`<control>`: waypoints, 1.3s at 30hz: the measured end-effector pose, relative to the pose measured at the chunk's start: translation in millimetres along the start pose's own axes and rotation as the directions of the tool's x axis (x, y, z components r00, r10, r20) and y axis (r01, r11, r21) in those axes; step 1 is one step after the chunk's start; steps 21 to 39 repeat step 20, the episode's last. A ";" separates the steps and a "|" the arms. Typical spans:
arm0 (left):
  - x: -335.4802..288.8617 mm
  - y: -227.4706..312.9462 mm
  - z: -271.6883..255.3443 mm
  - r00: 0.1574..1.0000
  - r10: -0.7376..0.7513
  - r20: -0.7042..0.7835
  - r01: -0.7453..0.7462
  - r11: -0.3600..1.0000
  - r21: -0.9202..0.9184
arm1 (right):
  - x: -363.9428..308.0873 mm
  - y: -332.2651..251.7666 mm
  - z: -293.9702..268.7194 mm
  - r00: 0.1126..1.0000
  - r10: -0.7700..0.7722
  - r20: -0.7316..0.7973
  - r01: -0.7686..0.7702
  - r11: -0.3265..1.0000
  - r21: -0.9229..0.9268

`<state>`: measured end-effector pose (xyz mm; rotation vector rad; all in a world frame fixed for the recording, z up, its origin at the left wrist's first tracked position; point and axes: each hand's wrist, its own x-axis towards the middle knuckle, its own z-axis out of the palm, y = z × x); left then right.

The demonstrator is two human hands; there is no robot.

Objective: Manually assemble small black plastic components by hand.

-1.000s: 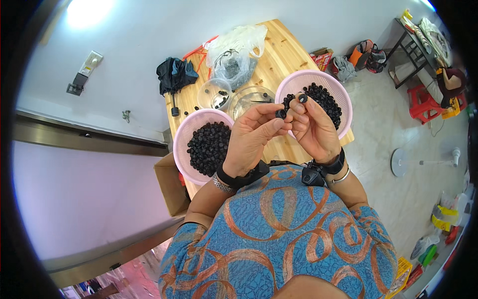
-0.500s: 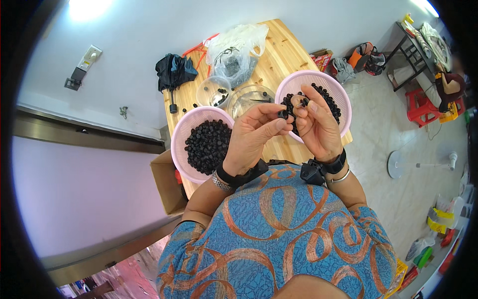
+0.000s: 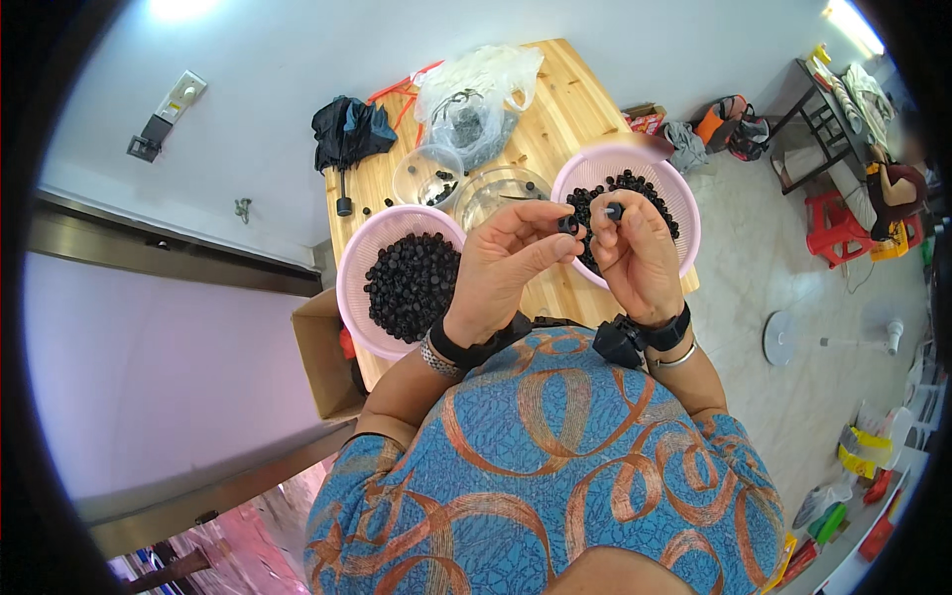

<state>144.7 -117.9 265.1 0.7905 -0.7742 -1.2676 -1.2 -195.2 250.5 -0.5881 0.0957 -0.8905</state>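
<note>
Between thumb and fingers, my left hand (image 3: 511, 253) pinches a small black ring-shaped cap (image 3: 567, 225). My right hand (image 3: 640, 253) grips a small black knob-like piece (image 3: 614, 211) with a pale stub on one side. The two pieces are close together but apart, over the near-left edge of the right pink basket (image 3: 687, 248). That basket holds many loose small black parts (image 3: 650, 193), partly hidden by my right hand. Beside my left wrist stands the left pink basket (image 3: 349, 288), heaped with small black caps (image 3: 412, 288).
Behind the baskets on the wooden table (image 3: 570, 89) are a clear tub (image 3: 409, 183) with a few black pieces, a round clear container (image 3: 476, 203), plastic bags (image 3: 476, 94) and a folded black umbrella (image 3: 352, 134). An open cardboard box (image 3: 322, 362) stands at the left.
My right fingers have turned and closed in, and a single black piece with a pale stub now shows at their tips. The left hand keeps its cap, tilted slightly more open-side up.
</note>
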 end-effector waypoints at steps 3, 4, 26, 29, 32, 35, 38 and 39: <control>-1.0 0.8 0.0 0.999 0.044 -0.005 -0.043 0.997 0.064 | -2.5 1.6 0.0 0.999 -0.027 -0.018 0.025 0.991 -0.128; -1.5 1.7 0.1 0.999 0.047 -0.005 -0.046 0.995 0.084 | -3.0 1.9 3.3 0.997 -0.072 -0.015 0.067 0.971 -0.228; -5.6 2.5 -3.0 0.998 0.057 0.011 -0.058 0.988 0.140 | -3.9 1.8 3.0 0.993 -0.112 0.024 0.114 0.941 -0.318; -5.6 2.5 -3.0 0.998 0.057 0.011 -0.058 0.988 0.140 | -3.9 1.8 3.0 0.993 -0.112 0.024 0.114 0.941 -0.318; -5.6 2.5 -3.0 0.998 0.057 0.011 -0.058 0.988 0.140 | -3.9 1.8 3.0 0.993 -0.112 0.024 0.114 0.941 -0.318; -5.6 2.5 -3.0 0.998 0.057 0.011 -0.058 0.988 0.140 | -3.9 1.8 3.0 0.993 -0.112 0.024 0.114 0.941 -0.318; -5.6 2.5 -3.0 0.998 0.057 0.011 -0.058 0.988 0.140 | -3.9 1.8 3.0 0.993 -0.112 0.024 0.114 0.941 -0.318; -5.6 2.5 -3.0 0.998 0.057 0.011 -0.058 0.988 0.140 | -3.9 1.8 3.0 0.993 -0.112 0.024 0.114 0.941 -0.318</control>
